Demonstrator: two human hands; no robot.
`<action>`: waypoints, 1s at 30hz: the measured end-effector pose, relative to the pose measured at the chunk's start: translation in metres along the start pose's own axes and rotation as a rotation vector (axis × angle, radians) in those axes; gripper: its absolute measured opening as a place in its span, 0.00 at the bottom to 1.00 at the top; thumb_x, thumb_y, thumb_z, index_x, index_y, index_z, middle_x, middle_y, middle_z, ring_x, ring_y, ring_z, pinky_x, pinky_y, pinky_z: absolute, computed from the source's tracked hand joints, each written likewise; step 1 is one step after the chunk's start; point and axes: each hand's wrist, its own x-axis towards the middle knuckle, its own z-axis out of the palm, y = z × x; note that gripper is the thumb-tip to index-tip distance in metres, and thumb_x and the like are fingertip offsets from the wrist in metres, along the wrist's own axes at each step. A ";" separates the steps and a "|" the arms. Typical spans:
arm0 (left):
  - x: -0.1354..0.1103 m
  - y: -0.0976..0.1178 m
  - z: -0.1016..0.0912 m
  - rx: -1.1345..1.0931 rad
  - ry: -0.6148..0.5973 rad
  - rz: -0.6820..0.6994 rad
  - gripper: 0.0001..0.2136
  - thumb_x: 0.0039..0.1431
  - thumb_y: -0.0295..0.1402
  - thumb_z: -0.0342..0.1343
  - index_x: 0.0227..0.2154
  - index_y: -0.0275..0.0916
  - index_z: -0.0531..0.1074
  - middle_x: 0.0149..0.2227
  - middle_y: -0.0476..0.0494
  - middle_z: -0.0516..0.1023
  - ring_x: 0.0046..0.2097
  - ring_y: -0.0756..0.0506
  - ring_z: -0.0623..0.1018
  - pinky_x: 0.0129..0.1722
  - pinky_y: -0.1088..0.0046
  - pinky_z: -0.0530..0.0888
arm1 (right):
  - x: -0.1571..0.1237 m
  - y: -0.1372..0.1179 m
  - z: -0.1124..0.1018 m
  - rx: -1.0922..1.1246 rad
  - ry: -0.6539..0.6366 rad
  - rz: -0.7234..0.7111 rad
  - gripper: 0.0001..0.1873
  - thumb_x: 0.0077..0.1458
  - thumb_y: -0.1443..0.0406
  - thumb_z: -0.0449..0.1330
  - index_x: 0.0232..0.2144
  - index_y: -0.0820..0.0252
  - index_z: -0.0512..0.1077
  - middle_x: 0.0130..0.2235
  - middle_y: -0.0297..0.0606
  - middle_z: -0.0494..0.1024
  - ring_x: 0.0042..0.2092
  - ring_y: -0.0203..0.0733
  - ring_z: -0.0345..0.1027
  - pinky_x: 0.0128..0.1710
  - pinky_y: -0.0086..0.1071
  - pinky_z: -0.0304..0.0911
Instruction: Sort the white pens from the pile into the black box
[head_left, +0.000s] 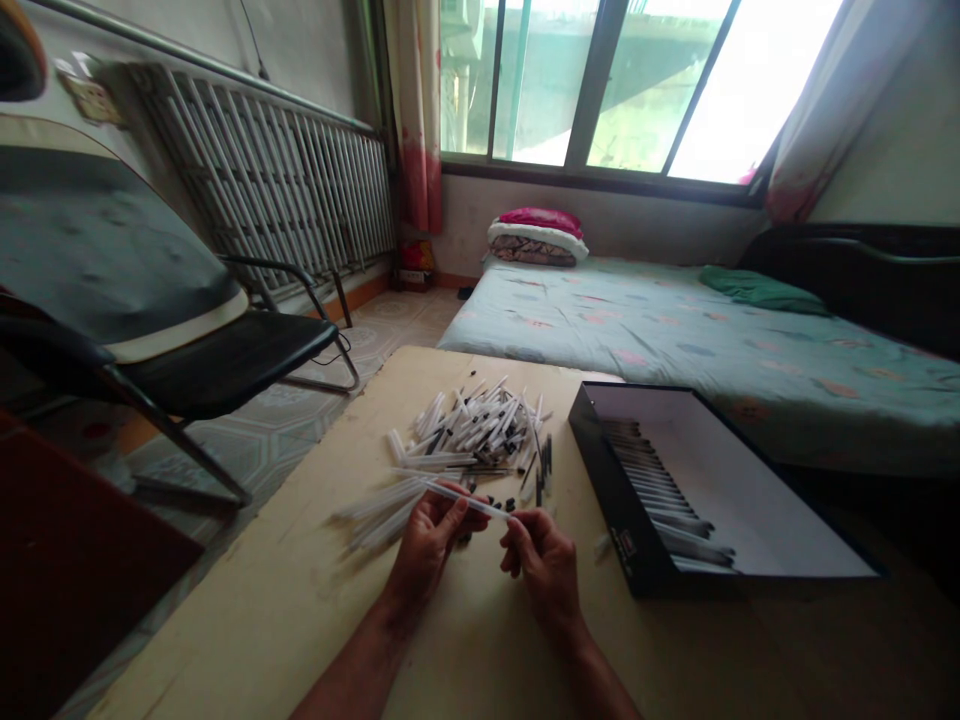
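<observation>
Toward the near edge of the desk [255,600], your left hand [429,545] and right hand [541,565] pinched a clear pen tube [465,498] between them, just below a loose heap of pens [480,435], left of a black box [619,500].

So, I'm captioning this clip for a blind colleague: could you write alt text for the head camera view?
Seen from the wearer's head, a left hand and right hand hold a clear plastic pen barrel over a tan tabletop, beside a heap of loose pens. To the right, an open black box holds neatly rowed pens.
</observation>
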 end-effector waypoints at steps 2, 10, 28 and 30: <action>0.000 0.000 0.000 0.004 -0.009 -0.002 0.09 0.51 0.32 0.61 0.32 0.37 0.67 0.32 0.42 0.81 0.32 0.45 0.79 0.36 0.65 0.75 | -0.001 0.002 0.000 -0.125 -0.019 -0.078 0.16 0.58 0.54 0.53 0.28 0.61 0.66 0.21 0.30 0.69 0.18 0.30 0.62 0.18 0.23 0.57; -0.001 -0.001 -0.002 -0.014 -0.033 -0.010 0.10 0.52 0.33 0.61 0.33 0.37 0.66 0.31 0.43 0.81 0.32 0.46 0.79 0.35 0.68 0.74 | -0.003 0.007 -0.002 -0.405 -0.015 -0.178 0.22 0.64 0.56 0.41 0.23 0.59 0.63 0.17 0.29 0.65 0.18 0.32 0.59 0.21 0.24 0.53; 0.001 -0.001 -0.003 -0.016 0.022 -0.022 0.11 0.51 0.33 0.61 0.34 0.37 0.65 0.31 0.44 0.81 0.31 0.47 0.79 0.35 0.69 0.74 | -0.002 0.003 -0.003 -0.504 -0.061 -0.249 0.14 0.63 0.59 0.44 0.36 0.60 0.65 0.20 0.28 0.68 0.21 0.33 0.63 0.23 0.24 0.53; 0.001 -0.002 -0.003 -0.008 0.005 -0.028 0.11 0.51 0.33 0.61 0.33 0.37 0.65 0.31 0.44 0.81 0.31 0.47 0.79 0.35 0.69 0.74 | -0.002 0.003 -0.003 -0.526 -0.037 -0.241 0.17 0.64 0.59 0.42 0.29 0.59 0.64 0.19 0.29 0.68 0.20 0.33 0.62 0.23 0.24 0.52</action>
